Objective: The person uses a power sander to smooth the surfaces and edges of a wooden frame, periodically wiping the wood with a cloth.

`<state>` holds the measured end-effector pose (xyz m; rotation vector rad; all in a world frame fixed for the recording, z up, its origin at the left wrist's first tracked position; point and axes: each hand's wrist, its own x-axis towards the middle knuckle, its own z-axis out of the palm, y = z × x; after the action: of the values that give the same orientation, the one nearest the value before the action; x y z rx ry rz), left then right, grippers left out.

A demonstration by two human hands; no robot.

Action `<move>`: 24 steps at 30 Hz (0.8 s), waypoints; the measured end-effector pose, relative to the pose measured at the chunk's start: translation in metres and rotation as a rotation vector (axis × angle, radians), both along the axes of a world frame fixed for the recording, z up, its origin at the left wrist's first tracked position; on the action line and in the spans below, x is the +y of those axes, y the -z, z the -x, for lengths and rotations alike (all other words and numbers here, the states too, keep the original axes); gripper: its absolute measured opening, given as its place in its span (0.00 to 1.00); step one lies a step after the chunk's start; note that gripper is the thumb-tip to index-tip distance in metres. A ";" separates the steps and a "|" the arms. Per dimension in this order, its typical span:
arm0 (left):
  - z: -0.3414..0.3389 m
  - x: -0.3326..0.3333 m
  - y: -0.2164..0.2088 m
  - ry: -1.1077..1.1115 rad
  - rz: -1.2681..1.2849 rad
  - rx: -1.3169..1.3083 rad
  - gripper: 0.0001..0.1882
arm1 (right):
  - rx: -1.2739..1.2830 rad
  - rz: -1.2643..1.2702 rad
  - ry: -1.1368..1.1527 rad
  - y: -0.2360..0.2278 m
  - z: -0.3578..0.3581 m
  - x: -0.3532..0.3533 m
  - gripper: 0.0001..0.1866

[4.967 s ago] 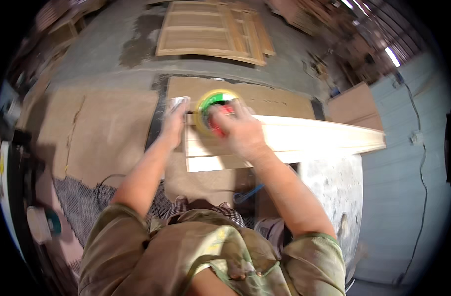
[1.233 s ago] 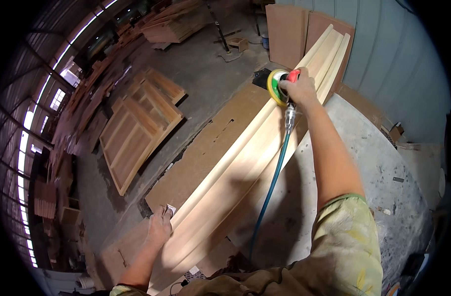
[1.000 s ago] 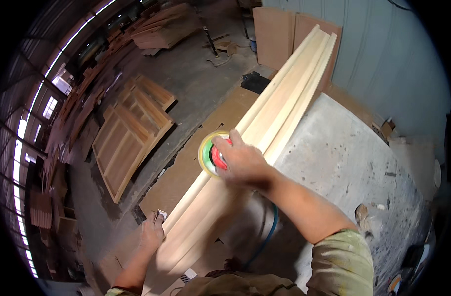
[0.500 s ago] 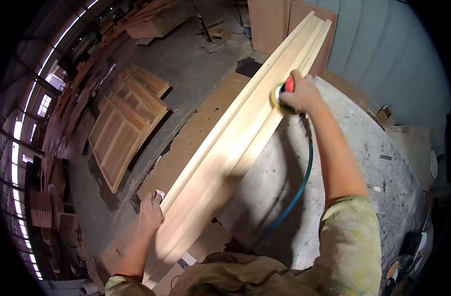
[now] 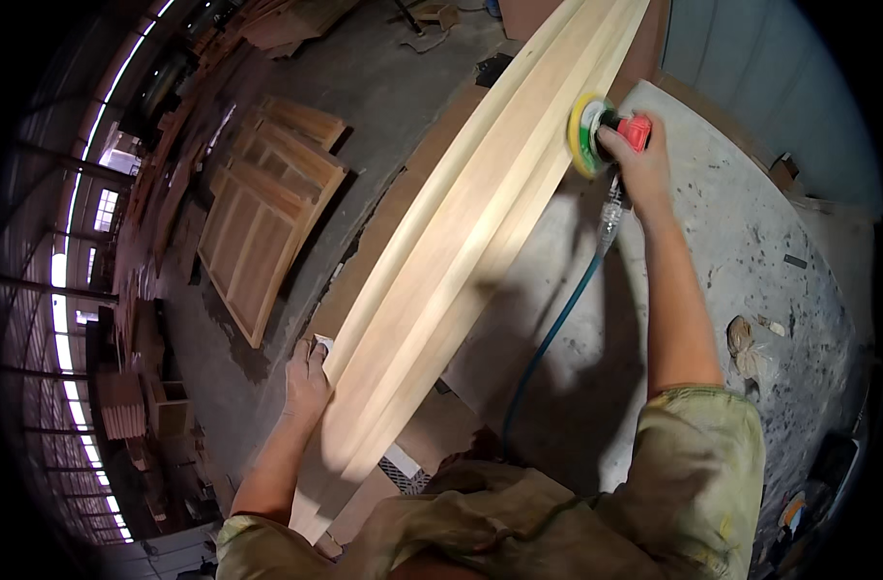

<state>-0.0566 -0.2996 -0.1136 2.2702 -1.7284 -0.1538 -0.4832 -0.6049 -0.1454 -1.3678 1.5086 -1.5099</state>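
A long pale moulded wooden plank (image 5: pixel 461 242) runs from my lap up to the top right. My right hand (image 5: pixel 639 169) grips a round sander (image 5: pixel 596 130) with a red body and a yellow-green pad, tilted against the plank's right edge near its far end. A teal air hose (image 5: pixel 548 338) hangs from the sander down toward my body. My left hand (image 5: pixel 306 382) rests flat on the plank's left edge near its close end, fingers over a small pale piece, perhaps sandpaper.
A brown board (image 5: pixel 403 208) lies under the plank. Panelled wooden doors (image 5: pixel 262 232) lie on the concrete floor to the left. Stacked timber (image 5: pixel 287 14) fills the far left and top. A speckled grey surface (image 5: pixel 751 251) with scraps is on the right.
My right hand has tipped the sander onto the plank's right edge and moved it a little farther up. My left hand stays pressed at the near left edge.
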 end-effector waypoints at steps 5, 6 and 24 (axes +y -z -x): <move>0.005 0.010 -0.011 -0.190 0.003 0.168 0.12 | 0.079 0.373 -0.341 0.020 -0.117 0.225 0.25; 0.003 0.017 -0.014 -0.217 -0.024 0.143 0.12 | 0.108 0.408 -0.484 0.012 -0.119 0.257 0.22; -0.026 0.010 -0.010 -0.129 -0.090 0.408 0.23 | 0.323 0.583 -0.581 0.014 -0.192 0.402 0.15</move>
<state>-0.0304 -0.2901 -0.1035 2.2077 -1.3865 -0.6303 -0.2914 -0.2024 -0.1590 -2.2360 0.7140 -1.4283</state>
